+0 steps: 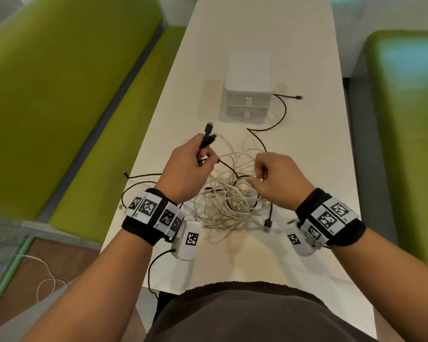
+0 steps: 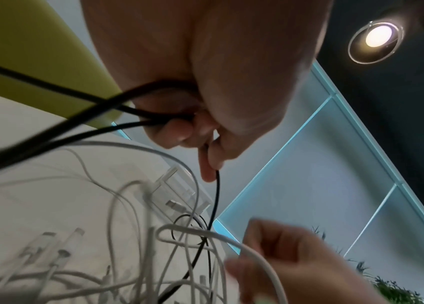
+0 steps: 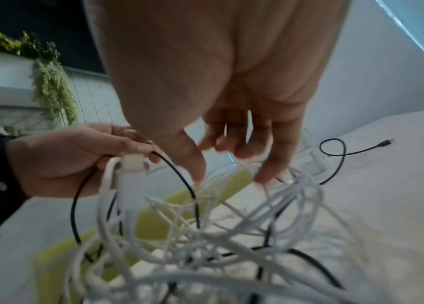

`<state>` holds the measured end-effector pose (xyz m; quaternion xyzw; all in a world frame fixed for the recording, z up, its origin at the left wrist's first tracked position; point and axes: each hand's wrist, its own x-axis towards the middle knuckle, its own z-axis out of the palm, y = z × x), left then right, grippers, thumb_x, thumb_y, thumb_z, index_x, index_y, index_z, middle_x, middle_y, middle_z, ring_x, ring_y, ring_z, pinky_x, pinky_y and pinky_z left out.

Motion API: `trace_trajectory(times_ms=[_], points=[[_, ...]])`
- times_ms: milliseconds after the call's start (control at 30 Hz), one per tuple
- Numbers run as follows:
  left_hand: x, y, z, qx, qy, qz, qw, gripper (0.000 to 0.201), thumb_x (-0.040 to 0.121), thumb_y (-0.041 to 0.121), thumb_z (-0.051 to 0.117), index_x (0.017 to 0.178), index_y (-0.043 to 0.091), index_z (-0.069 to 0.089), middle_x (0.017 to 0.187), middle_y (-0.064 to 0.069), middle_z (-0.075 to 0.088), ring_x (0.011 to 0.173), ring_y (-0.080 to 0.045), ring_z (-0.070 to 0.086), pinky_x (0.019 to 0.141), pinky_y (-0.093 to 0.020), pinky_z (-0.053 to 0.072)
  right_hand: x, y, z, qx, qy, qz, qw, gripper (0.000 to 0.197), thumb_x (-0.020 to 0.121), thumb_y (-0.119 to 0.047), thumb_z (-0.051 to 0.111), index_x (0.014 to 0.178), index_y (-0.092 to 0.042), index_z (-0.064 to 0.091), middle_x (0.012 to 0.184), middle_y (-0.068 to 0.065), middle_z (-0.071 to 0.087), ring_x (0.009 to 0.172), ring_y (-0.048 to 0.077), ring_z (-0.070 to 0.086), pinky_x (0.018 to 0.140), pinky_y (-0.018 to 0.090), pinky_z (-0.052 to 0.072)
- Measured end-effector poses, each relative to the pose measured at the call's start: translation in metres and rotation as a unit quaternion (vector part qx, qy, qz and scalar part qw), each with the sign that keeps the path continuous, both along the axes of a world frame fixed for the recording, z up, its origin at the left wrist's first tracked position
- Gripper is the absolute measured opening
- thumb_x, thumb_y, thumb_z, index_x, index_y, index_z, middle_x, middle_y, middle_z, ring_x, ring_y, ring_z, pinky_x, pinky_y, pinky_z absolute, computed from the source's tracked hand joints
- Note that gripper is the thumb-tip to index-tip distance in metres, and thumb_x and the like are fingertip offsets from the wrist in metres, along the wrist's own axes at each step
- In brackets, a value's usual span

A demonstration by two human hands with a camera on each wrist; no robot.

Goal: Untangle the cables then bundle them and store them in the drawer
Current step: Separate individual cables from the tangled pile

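The long white table (image 1: 294, 70) runs away from me, with green upholstered benches (image 1: 59, 82) on either side. At its far middle stands the small white two-drawer plastic box (image 1: 248, 92), both drawers closed as far as I can tell; it lies straight ahead of both my hands and well apart from them.

Between the box and my body sits the task's thing: a loose heap of thin white cables (image 1: 229, 193) tangled with thin black cables (image 1: 279, 114). One black strand curves out from the heap toward the right side of the drawer box and ends in a small plug lying on the table. Another black strand trails off the near left of the heap.

My left hand (image 1: 185, 169) is raised just above the left edge of the heap and grips the black plug ends (image 1: 208, 134), which point away from me and upward. In the left wrist view the fingers (image 2: 179, 131) are curled round the black strands, and one strand drops from the fingertips straight down into the knot.

My right hand (image 1: 274, 178) is directly over the right of the heap, fingers bent down, pinching a white strand (image 2: 257, 257); the right wrist view is blurred there, so how firm the pinch is I cannot tell.

Judgement: the black strand's long axis runs from my left hand down and rightward, under the white loops. My right hand is nearer the crossing. Untangling is in hand; no bundling or storing is done.
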<state>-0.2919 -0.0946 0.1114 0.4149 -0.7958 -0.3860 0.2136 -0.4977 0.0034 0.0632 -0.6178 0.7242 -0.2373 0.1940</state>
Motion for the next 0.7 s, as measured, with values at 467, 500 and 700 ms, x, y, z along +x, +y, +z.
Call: trace_trajectory(times_ms=[467, 500, 700], points=[[0.030, -0.014, 0.018, -0.025, -0.126, -0.091, 0.988, 0.038, 0.082, 0.037, 0.082, 0.083, 0.031, 0.044, 0.079, 0.012, 0.068, 0.056, -0.003, 0.050, 0.055, -0.019, 0.035, 0.017, -0.005, -0.014, 0.014, -0.029, 0.059, 0.998, 0.029, 0.082, -0.002, 0.064, 0.093, -0.028, 0.062, 0.109, -0.009, 0.048, 0.095, 0.018, 0.054, 0.084, 0.041, 0.051], [0.037, -0.017, 0.015, -0.017, -0.168, -0.080, 0.982, 0.044, 0.077, 0.044, 0.085, 0.082, 0.030, 0.043, 0.075, 0.010, 0.065, 0.057, -0.003, 0.051, 0.054, -0.018, 0.035, 0.016, -0.005, -0.011, -0.029, -0.044, 0.057, 0.997, 0.042, 0.075, 0.009, 0.059, 0.090, -0.029, 0.057, 0.105, -0.010, 0.048, 0.095, 0.018, 0.052, 0.083, 0.040, 0.050], [0.078, -0.031, 0.010, -0.006, -0.230, -0.014, 0.973, 0.045, 0.079, 0.064, 0.069, 0.076, 0.028, 0.044, 0.065, 0.004, 0.047, 0.058, -0.017, 0.044, 0.056, -0.033, 0.034, 0.000, -0.001, 0.010, -0.036, -0.012, 0.064, 0.997, 0.023, 0.082, -0.021, 0.060, 0.100, -0.035, 0.065, 0.098, -0.018, 0.064, 0.094, 0.011, 0.060, 0.080, 0.032, 0.050]])
